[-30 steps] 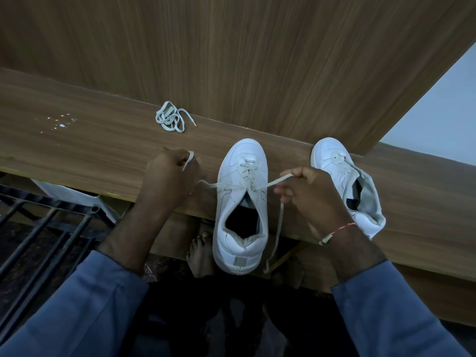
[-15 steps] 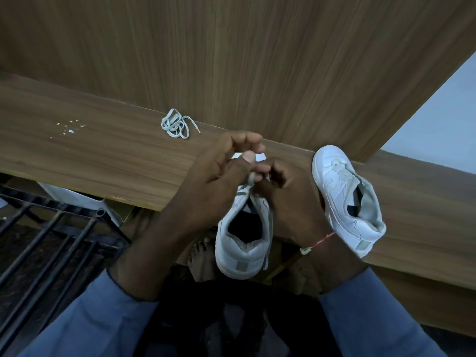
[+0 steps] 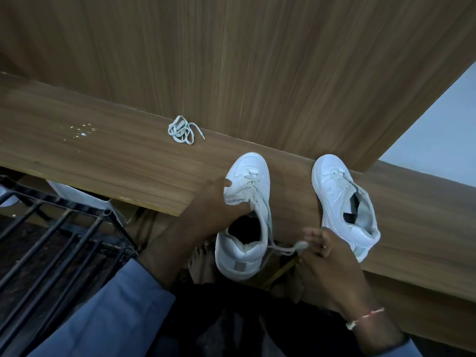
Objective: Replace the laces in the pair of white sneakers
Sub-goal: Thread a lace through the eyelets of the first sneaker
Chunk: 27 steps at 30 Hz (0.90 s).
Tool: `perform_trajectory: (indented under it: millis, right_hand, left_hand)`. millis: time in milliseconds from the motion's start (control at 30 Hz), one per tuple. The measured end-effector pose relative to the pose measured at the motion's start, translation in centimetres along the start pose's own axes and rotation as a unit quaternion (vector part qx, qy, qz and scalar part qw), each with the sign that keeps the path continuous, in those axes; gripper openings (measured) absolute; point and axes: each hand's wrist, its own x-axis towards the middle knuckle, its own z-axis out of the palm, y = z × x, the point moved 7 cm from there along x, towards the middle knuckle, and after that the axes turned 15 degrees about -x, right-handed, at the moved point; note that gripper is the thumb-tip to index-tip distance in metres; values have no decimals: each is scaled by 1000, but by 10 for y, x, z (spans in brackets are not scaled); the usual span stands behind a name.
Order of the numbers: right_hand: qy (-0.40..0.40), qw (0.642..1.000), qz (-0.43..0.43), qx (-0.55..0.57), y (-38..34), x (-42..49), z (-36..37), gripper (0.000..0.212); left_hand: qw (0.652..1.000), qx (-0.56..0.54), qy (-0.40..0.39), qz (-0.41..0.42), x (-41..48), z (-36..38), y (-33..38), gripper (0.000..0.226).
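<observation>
Two white sneakers stand toe-first on a wooden shelf [image 3: 77,150]. The left sneaker [image 3: 244,243] hangs half over the shelf's front edge, its heel toward me. My left hand [image 3: 219,202] grips its left side at the opening, thumb on top, fingers inside. A pale lace [image 3: 279,249] runs out of this sneaker's right side to my right hand [image 3: 324,256], which pinches both its ends beside the heel. The right sneaker [image 3: 342,202] lies tilted on the shelf, partly laced, untouched. A bundled spare lace [image 3: 181,130] rests further back to the left.
An upright wooden panel [image 3: 231,60] closes the back of the shelf. A black metal rack [image 3: 51,240] stands at the lower left, below the shelf edge. Bare feet [image 3: 201,261] show under the left sneaker. A pale wall [image 3: 438,130] lies at the right.
Both hands have left the sneaker's tongue. My left hand has dropped to hold the shoe's side, and my right hand has pulled the lace ends back and down toward the heel.
</observation>
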Motion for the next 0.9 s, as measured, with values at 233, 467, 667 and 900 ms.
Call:
perform_trajectory:
  millis: [233,467,667,900]
  right_hand:
    - [22,995,-92,13,-44,15,8,29]
    - [132,969,-197,73,-75,10,-5,49]
    - [76,960,-237,125,-84,9,1,43]
    - [-27,989,-138,-52,-83,26,40,22]
  left_hand:
    - [967,-246,23,-56,-4,-3,-14,55]
    - [972,-125,-51,194,-13,21,50,42]
    - [947,-163,-93,261,-23,19,60,62]
    - [975,-83,-138,155,-10,17,25,63]
